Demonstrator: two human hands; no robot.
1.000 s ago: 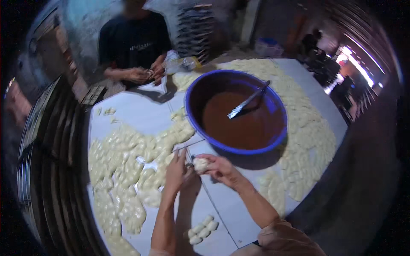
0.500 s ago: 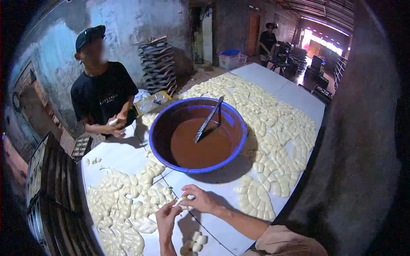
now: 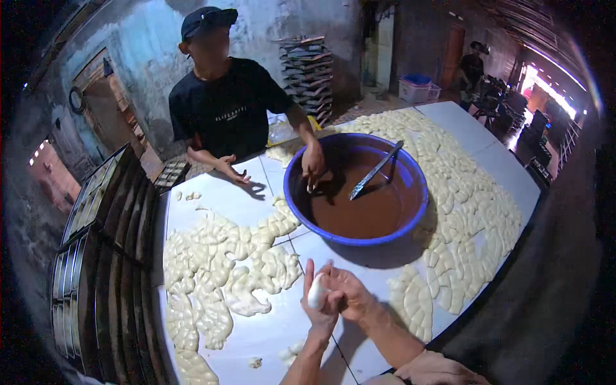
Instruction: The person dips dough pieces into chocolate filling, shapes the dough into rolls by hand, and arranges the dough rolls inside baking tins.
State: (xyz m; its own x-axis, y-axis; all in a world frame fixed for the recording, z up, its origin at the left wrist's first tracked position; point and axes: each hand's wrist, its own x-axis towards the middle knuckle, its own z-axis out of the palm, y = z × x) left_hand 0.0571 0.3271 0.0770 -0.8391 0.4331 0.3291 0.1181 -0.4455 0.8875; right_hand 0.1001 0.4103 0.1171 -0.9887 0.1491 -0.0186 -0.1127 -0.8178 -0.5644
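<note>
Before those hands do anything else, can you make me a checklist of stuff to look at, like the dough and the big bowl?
1. Dough lump held up between left hand and right hand: ok.
2. Both those hands outside the bowl: ok, they are on its near side.
3. Bowl upright on the table: ok.
4. Tool leaning on the bowl's rim: ok.
5. Bowl free of other people's hands: not ok, a co-worker's hand reaches in over the rim.
6. That hand's fingers out of the brown liquid: cannot tell from this angle.
</note>
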